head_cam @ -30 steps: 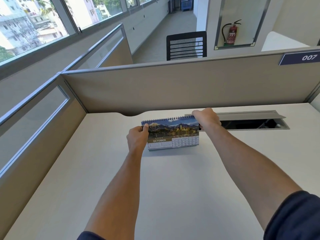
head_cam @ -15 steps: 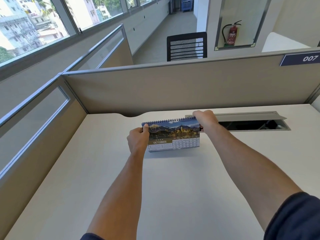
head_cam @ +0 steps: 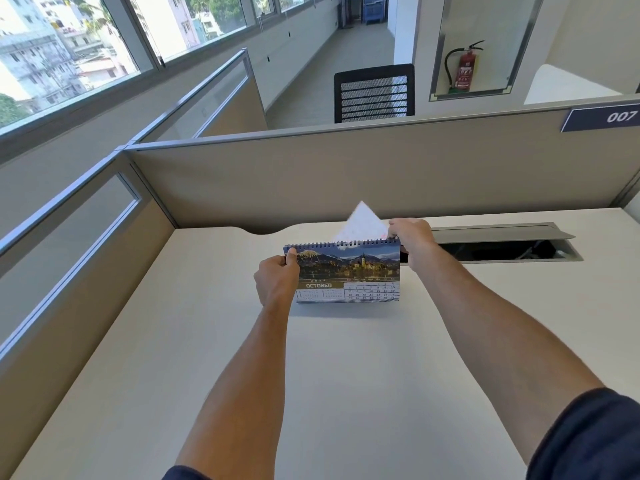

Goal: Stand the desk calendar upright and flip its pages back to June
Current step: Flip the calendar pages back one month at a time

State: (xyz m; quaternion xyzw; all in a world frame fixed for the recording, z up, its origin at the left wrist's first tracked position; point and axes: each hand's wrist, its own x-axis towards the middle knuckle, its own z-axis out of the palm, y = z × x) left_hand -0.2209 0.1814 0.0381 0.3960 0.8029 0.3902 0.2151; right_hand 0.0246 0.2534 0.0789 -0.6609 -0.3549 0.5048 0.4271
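The spiral-bound desk calendar (head_cam: 349, 271) stands upright on the pale desk (head_cam: 346, 375), its front page reading OCTOBER under a mountain and lake photo. My left hand (head_cam: 277, 280) grips its left edge, thumb on the front near the spiral. My right hand (head_cam: 412, 237) is at the top right corner behind the spiral, pinching a white page (head_cam: 363, 220) that sticks up, blurred, from the back of the calendar.
An open cable tray with a raised grey lid (head_cam: 502, 237) lies in the desk just right of the calendar. Beige partition panels (head_cam: 346, 174) close the desk at the back and left. A black mesh chair (head_cam: 374, 93) stands beyond the partition.
My right hand has lifted a page from behind the calendar; it now rises above the spiral. The calendar and my left hand have stayed in place.
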